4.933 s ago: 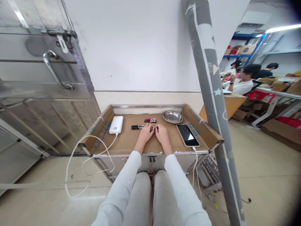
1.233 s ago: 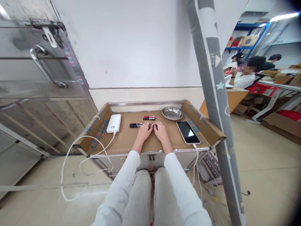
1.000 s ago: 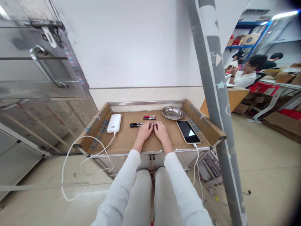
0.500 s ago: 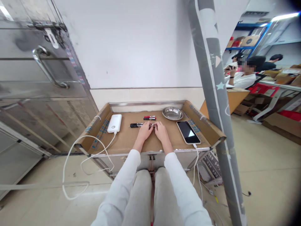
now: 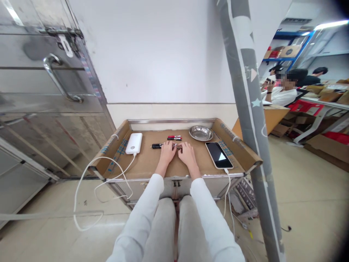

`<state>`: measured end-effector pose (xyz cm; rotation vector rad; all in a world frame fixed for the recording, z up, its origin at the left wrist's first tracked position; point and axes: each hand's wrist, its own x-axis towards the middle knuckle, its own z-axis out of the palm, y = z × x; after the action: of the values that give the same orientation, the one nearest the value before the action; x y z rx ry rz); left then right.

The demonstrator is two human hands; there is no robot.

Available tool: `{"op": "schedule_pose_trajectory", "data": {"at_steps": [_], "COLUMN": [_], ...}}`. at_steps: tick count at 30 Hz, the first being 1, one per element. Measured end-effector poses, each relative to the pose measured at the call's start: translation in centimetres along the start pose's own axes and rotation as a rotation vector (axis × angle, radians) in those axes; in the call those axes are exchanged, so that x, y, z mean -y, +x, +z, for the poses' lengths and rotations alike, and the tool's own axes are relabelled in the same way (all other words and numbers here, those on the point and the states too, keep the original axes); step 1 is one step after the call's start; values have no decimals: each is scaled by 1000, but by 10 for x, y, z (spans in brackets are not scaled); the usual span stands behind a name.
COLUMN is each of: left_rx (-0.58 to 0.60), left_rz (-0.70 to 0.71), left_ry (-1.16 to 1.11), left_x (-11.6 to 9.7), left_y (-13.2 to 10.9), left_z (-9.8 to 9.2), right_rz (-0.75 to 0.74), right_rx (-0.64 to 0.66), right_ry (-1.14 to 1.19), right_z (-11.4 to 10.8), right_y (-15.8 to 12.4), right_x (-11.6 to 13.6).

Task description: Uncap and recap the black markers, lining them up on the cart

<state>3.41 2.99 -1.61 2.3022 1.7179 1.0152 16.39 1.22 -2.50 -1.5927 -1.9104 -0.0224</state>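
Observation:
On the cardboard-lined top, my left hand lies over a black marker, its fingers closed round the barrel. The marker's left part sticks out past those fingers. Close beside it, my right hand has its fingertips pinched at the right end of the marker, where a small pale and dark piece shows between the hands. The fingers hide most of that end. Just behind the hands lie a red marker and a smaller black marker, side by side.
A white power bank with a cable lies at the left. To the right are a shallow steel bowl and a phone on a cable. Raised cardboard edges flank the top, and a grey wrapped pole leans at the right.
My left hand has shifted slightly left over the marker, covering more of it. The fingertips of both hands, closer together before, are now a little apart. The view has moved slightly.

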Motion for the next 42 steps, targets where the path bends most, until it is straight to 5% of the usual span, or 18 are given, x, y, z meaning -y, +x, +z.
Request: {"op": "schedule_pose_trajectory", "data": {"at_steps": [42], "left_rx": [61], "left_rz": [88], "left_ry": [318], "left_x": [-11], "left_y": [-6], "left_z": [-1], "right_rz": [54], "right_rx": [11], "right_ry": [-241], "right_z": [-8], "right_y": [-3], "right_x": [10]}}
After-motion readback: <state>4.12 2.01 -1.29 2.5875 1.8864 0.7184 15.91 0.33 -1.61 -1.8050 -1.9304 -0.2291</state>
